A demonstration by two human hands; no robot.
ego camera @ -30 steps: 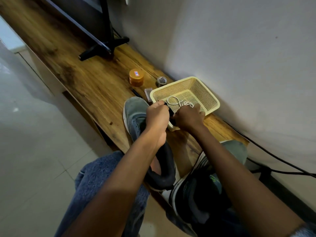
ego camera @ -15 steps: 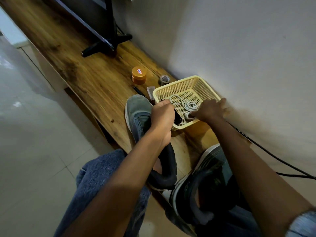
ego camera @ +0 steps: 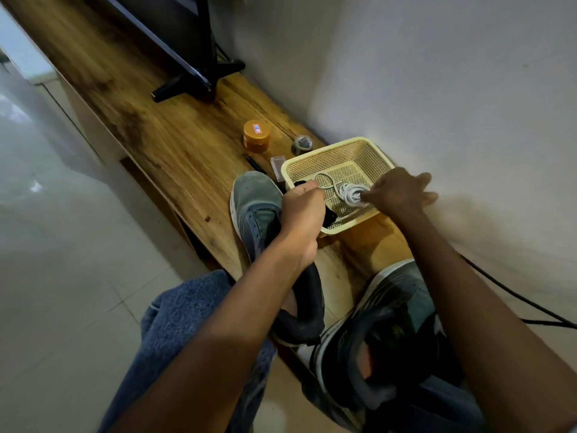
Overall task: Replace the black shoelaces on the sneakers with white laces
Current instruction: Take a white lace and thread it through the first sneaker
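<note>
The right hand [ego camera: 399, 192] pinches the coiled white lace [ego camera: 351, 193] in the yellow plastic basket [ego camera: 379, 157], the left hand [ego camera: 301, 214] holds the unlaced grey sneaker [ego camera: 254, 198], so lacing is not started.

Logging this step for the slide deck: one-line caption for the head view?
Right hand reaches the coiled white laces in the yellow basket while the left hand grips the grey sneaker.

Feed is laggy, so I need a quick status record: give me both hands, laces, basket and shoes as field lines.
left hand: fist gripping the left sneaker at its tongue
right hand: inside the basket, fingers touching the white laces
black lace: lying in the basket, near edge
right sneaker: on the person's lap, unheld
surface: wooden bench
</note>
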